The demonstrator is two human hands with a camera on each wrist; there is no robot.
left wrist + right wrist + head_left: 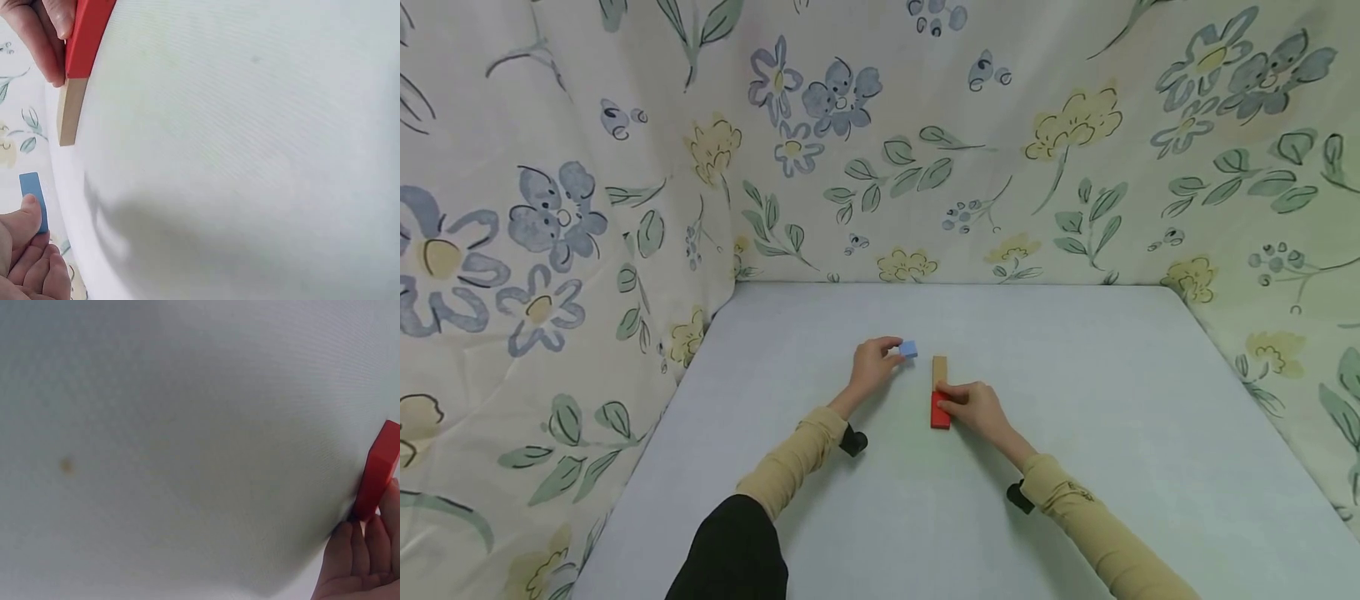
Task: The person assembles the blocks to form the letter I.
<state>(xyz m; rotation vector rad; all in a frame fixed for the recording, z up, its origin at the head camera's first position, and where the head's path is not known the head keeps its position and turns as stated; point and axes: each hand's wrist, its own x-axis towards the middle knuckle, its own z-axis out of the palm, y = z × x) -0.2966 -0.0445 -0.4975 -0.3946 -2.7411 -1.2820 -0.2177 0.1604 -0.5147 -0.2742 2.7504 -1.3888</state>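
Note:
Held between the thumb and fingers of my left hand (872,364) is a small light blue block (908,349), raised to the left of the other blocks. In the left wrist view, the thumb lies along the face of the blue block (32,194). My right hand (979,408) grips a red block (940,418) from its right side. A plain wooden block (940,369) lines up end to end with the red one, on its far side. One right fingertip reaches the joint between them. In the right wrist view, fingers partly hide the red block (378,469).
The blocks are on a white-covered table (1112,375). Floral cloth (925,225) hangs behind it and along both sides. Black wrist cameras (853,441) sit under both forearms, near the table surface.

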